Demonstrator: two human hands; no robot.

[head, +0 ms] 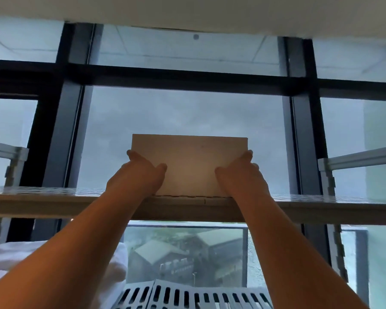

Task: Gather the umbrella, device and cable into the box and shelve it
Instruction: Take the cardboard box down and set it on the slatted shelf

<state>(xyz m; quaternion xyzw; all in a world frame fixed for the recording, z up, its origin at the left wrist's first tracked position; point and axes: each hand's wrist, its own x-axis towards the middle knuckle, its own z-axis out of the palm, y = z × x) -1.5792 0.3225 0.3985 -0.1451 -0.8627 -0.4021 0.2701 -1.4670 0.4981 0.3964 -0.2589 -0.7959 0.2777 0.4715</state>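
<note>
While the head camera is tilting upward toward a tall window (187, 121), a plain cardboard box (189, 163) is sitting on the front part of a shelf (54, 205), its bottom edge lying just behind the shelf's front lip. Both bare forearms are reaching up from the lower corners of the view to that box. The left hand (138, 175) is pressing flat against the box's left side, fingers wrapping around the left edge and thumb lying across the near face. The right hand (243, 175) is mirroring it on the box's right side, fingers curling over the right edge, thumb on the near face. The fingertips of both hands are disappearing behind the box's edges, so how far they are reaching cannot be told.

Only the box's near face is showing; its top and inside are hidden from below, so the umbrella, device and cable cannot be seen, and whether they are lying within cannot be told.

Below the shelf, under the box, a slotted white panel (187, 297) is being cut off by the bottom edge. To the lower left of the box, something white and soft (54, 257) is lying, too blurred to name. Through the glass beneath the shelf, rooftops (176, 253) are showing hazily.
</note>
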